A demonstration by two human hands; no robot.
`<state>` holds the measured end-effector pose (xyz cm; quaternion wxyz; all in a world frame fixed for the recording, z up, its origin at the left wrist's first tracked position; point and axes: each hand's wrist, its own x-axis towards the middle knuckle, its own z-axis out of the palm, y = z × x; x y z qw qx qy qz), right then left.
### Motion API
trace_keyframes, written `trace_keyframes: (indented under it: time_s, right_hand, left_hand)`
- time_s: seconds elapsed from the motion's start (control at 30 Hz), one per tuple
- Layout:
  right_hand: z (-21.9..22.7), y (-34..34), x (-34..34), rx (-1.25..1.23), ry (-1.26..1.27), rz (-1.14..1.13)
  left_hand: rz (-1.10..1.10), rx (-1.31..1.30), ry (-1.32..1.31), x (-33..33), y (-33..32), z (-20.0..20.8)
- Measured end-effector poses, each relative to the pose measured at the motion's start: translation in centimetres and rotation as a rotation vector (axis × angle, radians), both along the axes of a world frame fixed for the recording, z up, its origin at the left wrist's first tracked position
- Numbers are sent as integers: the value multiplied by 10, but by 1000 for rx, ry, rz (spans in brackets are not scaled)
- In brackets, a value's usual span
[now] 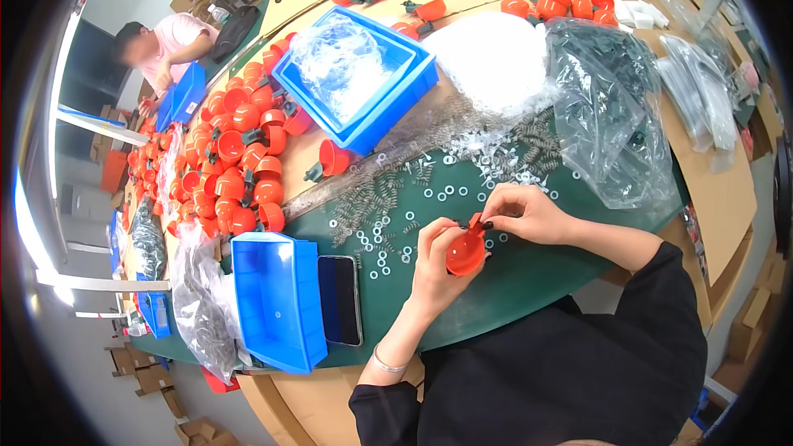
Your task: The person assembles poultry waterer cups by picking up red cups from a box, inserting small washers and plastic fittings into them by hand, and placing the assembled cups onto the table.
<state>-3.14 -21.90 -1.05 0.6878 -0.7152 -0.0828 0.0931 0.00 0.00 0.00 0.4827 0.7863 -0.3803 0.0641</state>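
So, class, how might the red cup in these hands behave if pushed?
The red cup may roll, given its rounded shape. It would probably feel stiff, as no dent shows where it is held. Looking smooth, it could also slip.

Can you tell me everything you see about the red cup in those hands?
The red cup is round and looks like smooth plastic. A narrow red piece sticks out at its far side. The left hand holds the round part, and the right hand has its fingers at the narrow piece. The green table shows around it. Fingers hide some of it.
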Motion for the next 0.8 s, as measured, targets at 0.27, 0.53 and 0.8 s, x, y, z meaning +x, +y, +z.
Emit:
trace_keyframes:
  time_s: [0.27,0.53,0.8]
  right_hand:
    - [27,22,-2,-309,-406,61]
    - [26,76,30,-483,-468,148]
    - [-3,100,29,-793,-796,19]
  left_hand:
    - [-79,50,-215,-17,17,12]
    - [295,-9,-188,-51,82,19]
    - [413,-65,-79,-54,95,16]
